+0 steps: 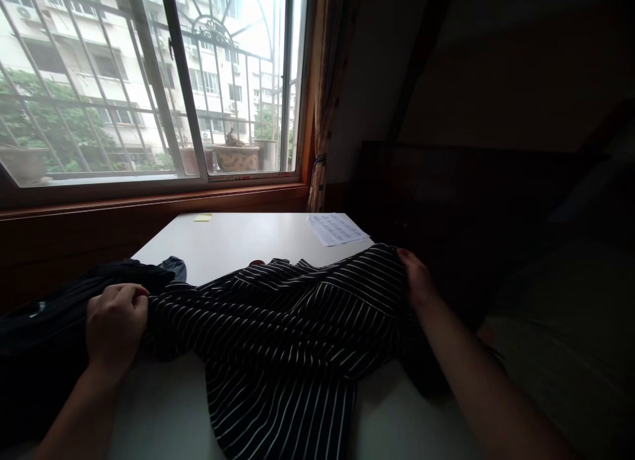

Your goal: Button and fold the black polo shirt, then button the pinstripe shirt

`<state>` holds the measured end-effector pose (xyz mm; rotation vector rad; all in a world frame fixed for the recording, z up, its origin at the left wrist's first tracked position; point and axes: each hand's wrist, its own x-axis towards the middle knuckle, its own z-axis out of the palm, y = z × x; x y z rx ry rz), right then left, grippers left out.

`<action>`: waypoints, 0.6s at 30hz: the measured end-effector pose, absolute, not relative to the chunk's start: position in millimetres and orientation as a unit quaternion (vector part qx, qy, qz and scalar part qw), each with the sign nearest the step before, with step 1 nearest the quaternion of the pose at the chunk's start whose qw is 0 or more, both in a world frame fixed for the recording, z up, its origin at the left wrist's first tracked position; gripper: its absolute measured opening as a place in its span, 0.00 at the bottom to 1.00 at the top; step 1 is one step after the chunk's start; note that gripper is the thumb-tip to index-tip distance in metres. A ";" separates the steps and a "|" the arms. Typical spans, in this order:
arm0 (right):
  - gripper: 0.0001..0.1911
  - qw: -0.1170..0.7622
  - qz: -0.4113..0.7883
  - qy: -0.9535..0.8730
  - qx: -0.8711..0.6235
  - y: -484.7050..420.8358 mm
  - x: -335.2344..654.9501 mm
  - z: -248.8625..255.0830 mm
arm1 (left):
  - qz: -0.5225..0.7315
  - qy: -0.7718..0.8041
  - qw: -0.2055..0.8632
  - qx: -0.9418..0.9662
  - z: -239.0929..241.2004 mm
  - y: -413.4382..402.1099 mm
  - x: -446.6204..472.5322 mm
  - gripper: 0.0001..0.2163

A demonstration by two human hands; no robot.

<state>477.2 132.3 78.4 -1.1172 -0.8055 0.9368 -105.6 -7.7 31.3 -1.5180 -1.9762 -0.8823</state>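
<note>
A black shirt with thin white stripes [292,334] lies spread and wrinkled across the white table, its lower part reaching toward me. My left hand [118,321] is closed on the shirt's left sleeve end, with the fingertips turned out of sight. At the opposite side, my right hand [417,275] grips the shirt near its upper right edge, where the fabric is pulled out and hangs past the table. Dark clothing [49,341] is heaped just left of my left hand.
The white table [238,238] holds printed sheets [337,229] at the far right corner and a yellow sticky note [203,218] at the far left. Behind it are a barred window [223,83] and a tied curtain [320,149]. A dark piece of furniture [446,188] stands right.
</note>
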 end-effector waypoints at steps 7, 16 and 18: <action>0.19 0.676 0.399 -0.379 -0.491 131.5 469.9 73.4 | -0.360 -0.593 0.174 -0.699 34.0 -3.4 -25.6 0.09; 0.22 0.718 0.346 -0.431 -0.423 123.7 454.4 98.0 | -0.182 -0.313 -0.078 -0.929 20.6 -26.5 77.4 0.36; 0.22 0.737 0.329 -0.422 -0.414 123.5 459.2 102.8 | -0.168 -0.302 -0.100 -0.933 15.8 -28.8 79.8 0.36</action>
